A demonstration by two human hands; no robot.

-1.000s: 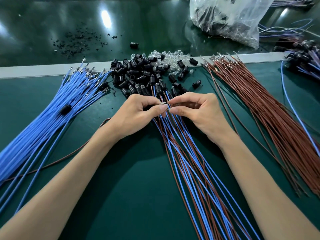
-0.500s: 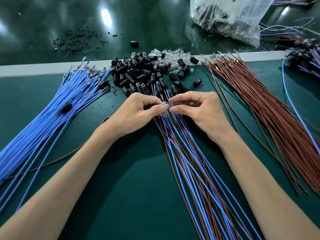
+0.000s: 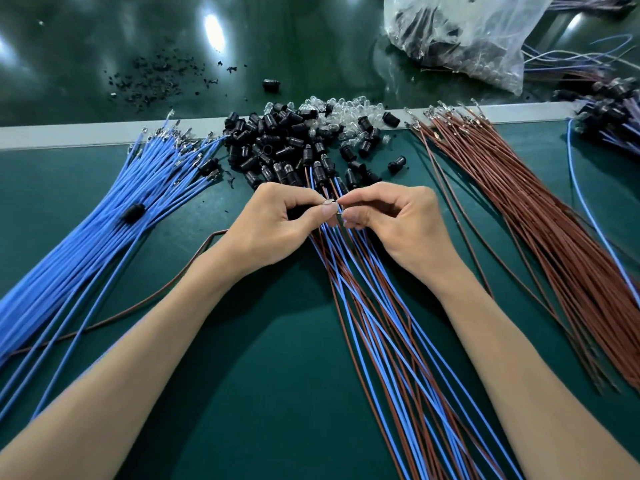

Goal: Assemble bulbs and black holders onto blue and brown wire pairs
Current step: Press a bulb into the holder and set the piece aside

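Green matting (image 3: 259, 375) is covering the bench, with a pale strip (image 3: 69, 135) running across its far part. Near the middle of the surface a small shiny piece (image 3: 329, 201) is being held between both hands; whether it is a bulb or a wire end is too small to tell. The left hand (image 3: 273, 226) is pinching it between thumb and forefinger, and the right hand (image 3: 398, 223), fingers curled, is pinching at it from the other side.

Beneath the hands a fan of blue and brown wire pairs (image 3: 381, 306) is spreading toward the near edge, several of them already wearing holders at their far ends. Just beyond, loose black holders (image 3: 277, 143) and clear bulbs (image 3: 346, 112) are lying heaped against the strip. A thick bundle of blue wires (image 3: 104, 220) is lying toward the left edge and a bundle of brown wires (image 3: 536, 220) toward the right. A cluster of finished pieces (image 3: 609, 116) is sitting at the far right, near a plastic bag (image 3: 467, 32).

Judging by the large loose bundles and the heap of parts, most of the work is waiting to be done.
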